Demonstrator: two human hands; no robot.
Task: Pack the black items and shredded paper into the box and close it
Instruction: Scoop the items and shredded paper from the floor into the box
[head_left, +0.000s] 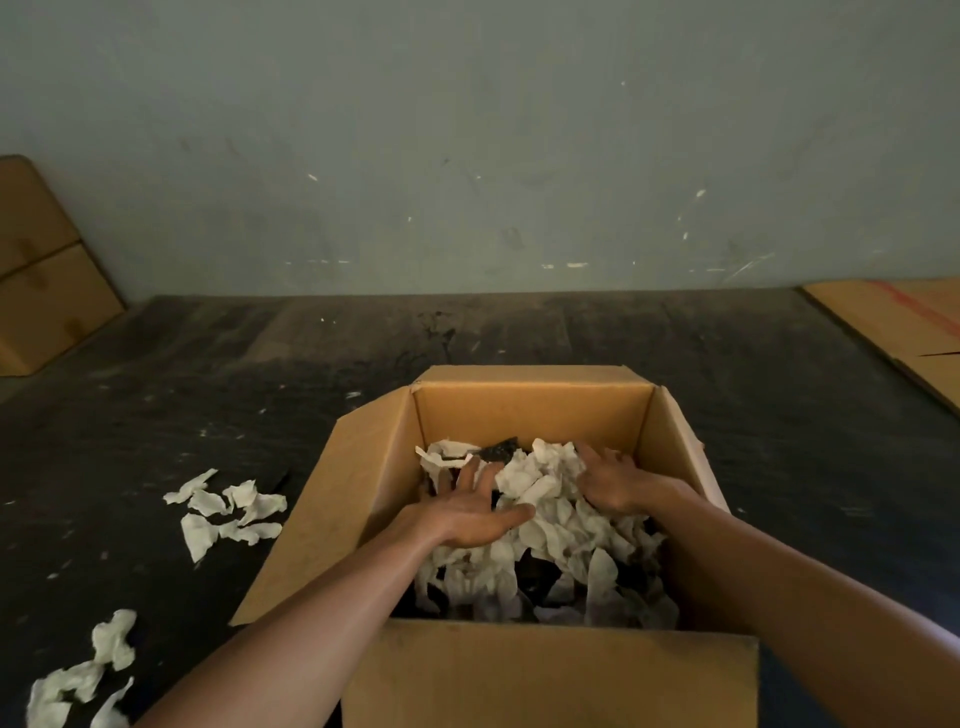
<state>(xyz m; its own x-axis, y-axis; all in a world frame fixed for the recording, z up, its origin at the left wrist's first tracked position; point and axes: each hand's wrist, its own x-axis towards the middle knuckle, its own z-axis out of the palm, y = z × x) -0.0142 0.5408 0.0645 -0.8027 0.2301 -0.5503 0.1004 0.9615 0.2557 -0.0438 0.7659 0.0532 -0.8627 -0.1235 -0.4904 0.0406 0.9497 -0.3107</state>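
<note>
Head view: an open brown cardboard box (524, 415) on a dark, scuffed desk (156, 415) holds white shredded paper (561, 525) over black items (501, 449). Left hand (470, 512) and right hand (608, 480), fingers spread, press the paper. Loose white paper scraps (223, 512) lie left; no writing readable.

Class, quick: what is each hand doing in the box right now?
Left hand: open, fingers spread, resting on the shredded paper.
Right hand: open, pressing on the paper, gripping nothing.

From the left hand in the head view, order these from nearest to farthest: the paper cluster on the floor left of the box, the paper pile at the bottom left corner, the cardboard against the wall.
1. Paper cluster, left of the left hand.
2. Paper pile, lower left.
3. Cardboard, far left.
</note>
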